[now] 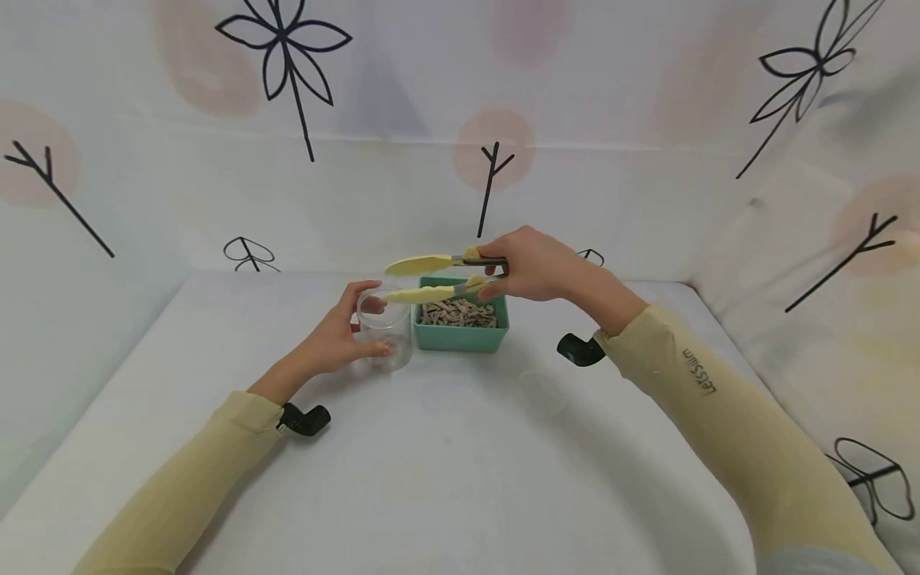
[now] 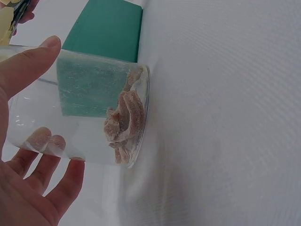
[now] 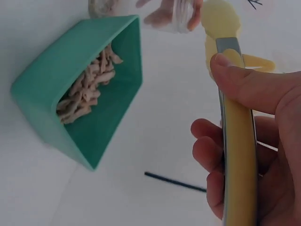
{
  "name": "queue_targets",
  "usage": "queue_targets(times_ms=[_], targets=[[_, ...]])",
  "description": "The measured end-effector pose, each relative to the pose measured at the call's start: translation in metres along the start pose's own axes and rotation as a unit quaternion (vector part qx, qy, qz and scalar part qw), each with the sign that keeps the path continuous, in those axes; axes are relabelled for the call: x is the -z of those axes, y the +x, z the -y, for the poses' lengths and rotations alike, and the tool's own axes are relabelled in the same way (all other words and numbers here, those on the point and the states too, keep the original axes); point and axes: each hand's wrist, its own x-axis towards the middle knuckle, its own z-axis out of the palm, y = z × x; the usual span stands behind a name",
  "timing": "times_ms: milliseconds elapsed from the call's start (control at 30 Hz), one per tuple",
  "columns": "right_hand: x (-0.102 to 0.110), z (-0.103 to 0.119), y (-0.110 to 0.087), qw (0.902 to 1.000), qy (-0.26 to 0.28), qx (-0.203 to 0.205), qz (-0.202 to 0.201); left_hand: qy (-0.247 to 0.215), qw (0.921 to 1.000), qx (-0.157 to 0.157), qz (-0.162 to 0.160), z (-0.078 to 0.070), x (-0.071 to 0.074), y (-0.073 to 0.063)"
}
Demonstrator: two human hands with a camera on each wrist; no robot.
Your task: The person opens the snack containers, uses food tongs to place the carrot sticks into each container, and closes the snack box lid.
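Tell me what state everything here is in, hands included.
Clear jar: upright, uncovered, some brownish pieces inside
Yellow tongs: spread open, nothing between
Green box: uncovered, partly filled with strips
Clear disc: lying flat on the table
Left hand: curled round the jar
Right hand: gripping the tongs

Yellow tongs (image 1: 422, 264) near upright clear jar (image 1: 386, 323) — teal box (image 1: 461, 340) beside, perhaps touching.

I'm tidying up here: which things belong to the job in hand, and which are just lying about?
In use:
jar, in the left hand
tongs, in the right hand
box
pieces, in box and jar

Lying about:
clear disc, untouched; perhaps the jar's lid
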Motion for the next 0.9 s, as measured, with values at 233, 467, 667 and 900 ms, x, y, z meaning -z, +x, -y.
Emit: queue_targets(times_ms=[233, 467, 667, 900], targets=[[-0.003, -0.030, -0.016, 0.9983, 0.008, -0.055, -0.015, -0.007, 0.9999, -0.010, -0.003, -0.001, -0.001, 0.001], [-0.021, -0.060, -0.025, 0.9949, -0.022, -0.097, 0.021, 0.000, 0.9999, -0.014, -0.003, -0.003, -0.002, 0.000], [-0.032, -0.066, -0.028, 0.9927, -0.078, -0.088, 0.026, 0.000, 0.9999, -0.015, -0.003, -0.001, -0.002, 0.000], [-0.035, -0.057, -0.019, 0.9926, -0.094, -0.074, 0.019, -0.002, 0.9999, -0.011, -0.005, -0.001, -0.002, 0.000]])
